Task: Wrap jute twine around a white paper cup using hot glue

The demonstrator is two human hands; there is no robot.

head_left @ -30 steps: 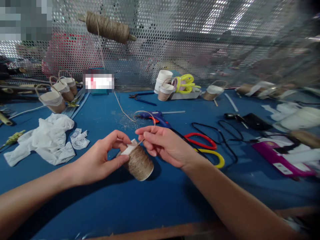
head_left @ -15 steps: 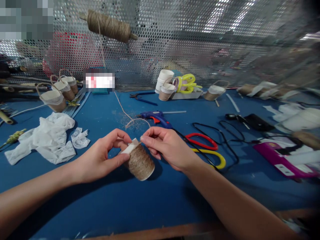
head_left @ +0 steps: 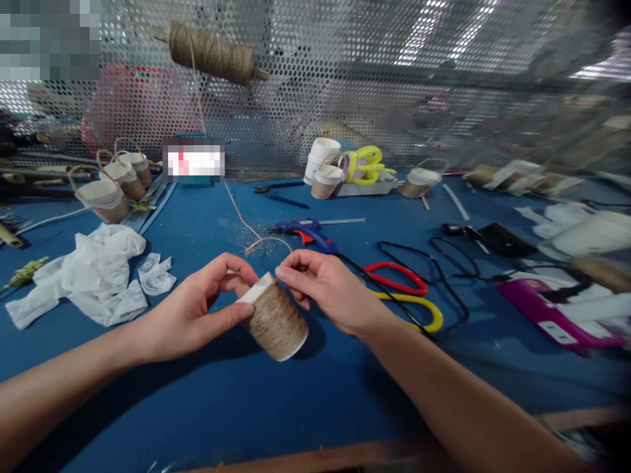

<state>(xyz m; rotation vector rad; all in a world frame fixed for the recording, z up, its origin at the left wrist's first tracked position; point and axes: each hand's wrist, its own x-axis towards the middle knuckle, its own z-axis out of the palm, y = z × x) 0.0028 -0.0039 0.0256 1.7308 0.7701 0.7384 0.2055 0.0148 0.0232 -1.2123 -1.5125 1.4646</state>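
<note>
A paper cup (head_left: 277,321) wound with brown twine lies tilted between my hands, its white rim toward the upper left. My left hand (head_left: 202,309) is closed on that rim, thumb outside and fingers behind. Just above the cup's upper edge, my right hand (head_left: 328,286) pinches the twine (head_left: 269,238) between thumb and fingertips. From there the strand loops over the table and runs up to a twine spool (head_left: 211,54) on a stick against the perforated metal panel. Beyond my hands lies a blue glue gun (head_left: 308,230) with a red trigger.
White lace (head_left: 91,272) lies at left, below several twine-wrapped cups with handles (head_left: 102,200). Pliers (head_left: 280,196), stacked white cups (head_left: 321,157) and yellow-handled scissors (head_left: 367,164) are at the back. Red and yellow scissor handles (head_left: 399,277), black cable (head_left: 456,299) and a purple device (head_left: 552,312) sit at right.
The cup has turned slightly in my left hand, its bottom shifting a little down and right. My right hand keeps its pinch on the twine near the rim. The view has shifted slightly.
</note>
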